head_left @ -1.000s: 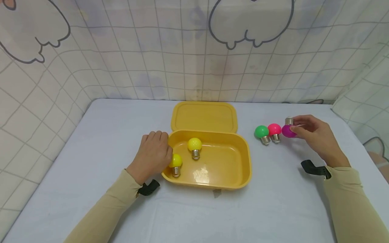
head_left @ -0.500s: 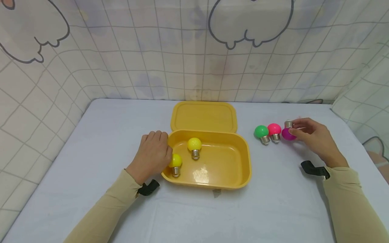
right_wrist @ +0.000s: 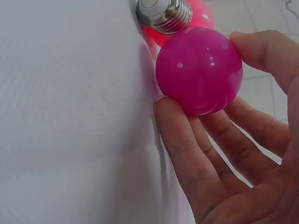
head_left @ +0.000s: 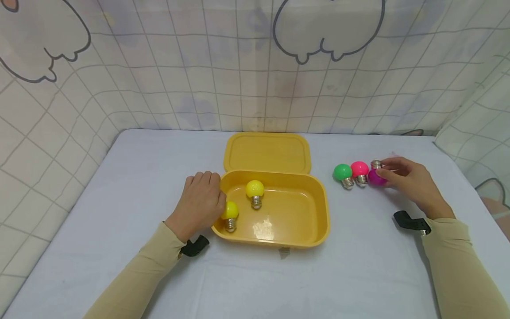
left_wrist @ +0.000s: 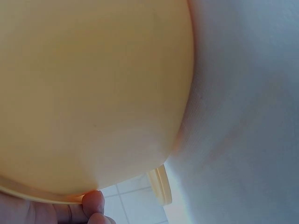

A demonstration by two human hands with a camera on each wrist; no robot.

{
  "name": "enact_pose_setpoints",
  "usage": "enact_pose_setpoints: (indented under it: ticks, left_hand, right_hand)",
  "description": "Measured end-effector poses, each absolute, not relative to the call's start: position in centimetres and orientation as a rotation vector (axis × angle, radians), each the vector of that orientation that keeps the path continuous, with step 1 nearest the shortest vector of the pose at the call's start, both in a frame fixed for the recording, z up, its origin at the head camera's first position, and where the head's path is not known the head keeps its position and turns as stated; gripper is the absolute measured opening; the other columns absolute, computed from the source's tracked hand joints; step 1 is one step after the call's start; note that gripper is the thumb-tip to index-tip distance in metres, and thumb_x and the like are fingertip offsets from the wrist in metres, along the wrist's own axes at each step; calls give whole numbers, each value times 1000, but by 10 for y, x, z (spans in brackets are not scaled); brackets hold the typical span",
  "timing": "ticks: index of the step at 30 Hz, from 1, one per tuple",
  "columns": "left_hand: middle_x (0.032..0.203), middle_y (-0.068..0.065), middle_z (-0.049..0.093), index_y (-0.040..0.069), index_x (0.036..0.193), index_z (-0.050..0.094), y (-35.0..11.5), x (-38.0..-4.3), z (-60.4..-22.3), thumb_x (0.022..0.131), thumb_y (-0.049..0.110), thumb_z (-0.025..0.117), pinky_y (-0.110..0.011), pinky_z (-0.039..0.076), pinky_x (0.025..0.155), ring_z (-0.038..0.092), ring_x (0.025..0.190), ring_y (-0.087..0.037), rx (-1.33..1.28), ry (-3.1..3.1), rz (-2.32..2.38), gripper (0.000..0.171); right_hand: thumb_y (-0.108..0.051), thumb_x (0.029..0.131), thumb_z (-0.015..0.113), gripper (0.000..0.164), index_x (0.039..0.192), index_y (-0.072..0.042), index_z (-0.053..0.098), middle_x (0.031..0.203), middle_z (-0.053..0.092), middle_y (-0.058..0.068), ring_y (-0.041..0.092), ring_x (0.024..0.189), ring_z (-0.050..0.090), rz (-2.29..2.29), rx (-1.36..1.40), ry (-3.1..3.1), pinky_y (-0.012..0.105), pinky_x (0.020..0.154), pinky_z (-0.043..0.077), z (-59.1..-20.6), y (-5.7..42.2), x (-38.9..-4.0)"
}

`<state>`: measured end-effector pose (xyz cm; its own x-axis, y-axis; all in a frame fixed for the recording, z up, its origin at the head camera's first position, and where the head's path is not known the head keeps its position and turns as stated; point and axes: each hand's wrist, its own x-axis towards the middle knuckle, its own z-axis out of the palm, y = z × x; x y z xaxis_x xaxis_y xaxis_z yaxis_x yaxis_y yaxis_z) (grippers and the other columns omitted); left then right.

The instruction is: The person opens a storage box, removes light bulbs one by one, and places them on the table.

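Note:
My left hand [head_left: 200,206] grips the left rim of a yellow plastic box [head_left: 295,241]; in the left wrist view its fingertips [left_wrist: 93,203] curl over the rim. Two yellow bulbs lie in the box's left half: one yellow bulb [head_left: 255,189] farther back, another yellow bulb [head_left: 229,212] beside my hand. On the right, my right hand [head_left: 410,179] pinches a purple bulb [head_left: 376,178] by its globe, metal base up. Just left of it lie a pink bulb [head_left: 360,169] and a green bulb [head_left: 342,172], bases toward me. The right wrist view shows the purple globe [right_wrist: 200,70] between thumb and fingers.
The yellow lid [head_left: 267,153] lies flat behind the box. All of this is on a white-covered table [head_left: 279,288]. Grid-patterned curtains [head_left: 255,79] hang behind and at both sides. Black wrist mounts [head_left: 195,246] stick out from the sleeves.
My right hand has moved slightly toward me and to the left with the purple bulb, bringing it lower next to the pink bulb. The left hand has kept its place on the box.

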<state>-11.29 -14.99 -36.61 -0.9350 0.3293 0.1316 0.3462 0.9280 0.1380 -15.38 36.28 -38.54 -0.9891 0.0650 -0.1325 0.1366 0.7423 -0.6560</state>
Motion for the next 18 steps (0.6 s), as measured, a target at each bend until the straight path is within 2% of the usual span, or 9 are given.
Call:
enact_pose_setpoints:
  ticks: [2, 4, 10, 14, 16, 18]
  left_hand:
    - [81, -8, 42, 3, 92, 47, -150, -113, -366, 98, 18, 41, -38, 30, 79, 41, 81, -28, -522, -2981, -244, 17]
    - [81, -8, 43, 3, 92, 47, -150, -113, -366, 98, 18, 41, -38, 30, 79, 41, 81, -28, -521, -2982, -251, 17]
    - [81, -8, 43, 3, 92, 48, -149, -113, -365, 97, 17, 41, -39, 31, 79, 41, 82, -28, -514, -2991, -258, 17]
    - [81, -8, 43, 3, 92, 48, -149, -113, -365, 97, 17, 41, -39, 31, 80, 41, 82, -28, -514, -2990, -252, 17]
    - [80, -8, 42, 3, 92, 48, -149, -113, -366, 97, 17, 42, -39, 31, 79, 41, 81, -28, -516, -2987, -249, 16]
    - [80, -8, 42, 3, 91, 48, -149, -113, -366, 97, 17, 42, -39, 31, 79, 41, 81, -28, -517, -2985, -249, 16]
  right_hand:
    - [-64, 95, 58, 70, 147, -17, 52, 141, 59, 14, -7, 98, 54, -1073, 166, 2825, 10, 76, 48, -385, 363, -154]
    - [-65, 95, 57, 71, 147, -17, 52, 142, 60, 15, -6, 99, 54, -1062, 165, 2815, 11, 77, 47, -384, 363, -154]
    - [-67, 95, 55, 74, 149, -16, 50, 145, 58, 17, 19, 118, 57, -1033, 162, 2800, 17, 82, 47, -384, 362, -154]
    - [-68, 96, 53, 76, 150, -15, 49, 147, 54, 19, 34, 130, 53, -1037, 170, 2780, 37, 93, 50, -384, 361, -155]
    - [-68, 96, 52, 77, 151, -15, 49, 149, 52, 20, 38, 133, 51, -1040, 175, 2771, 49, 98, 48, -384, 361, -155]
    - [-69, 96, 52, 78, 152, -15, 49, 150, 51, 20, 39, 133, 50, -1037, 178, 2765, 56, 101, 46, -384, 361, -155]
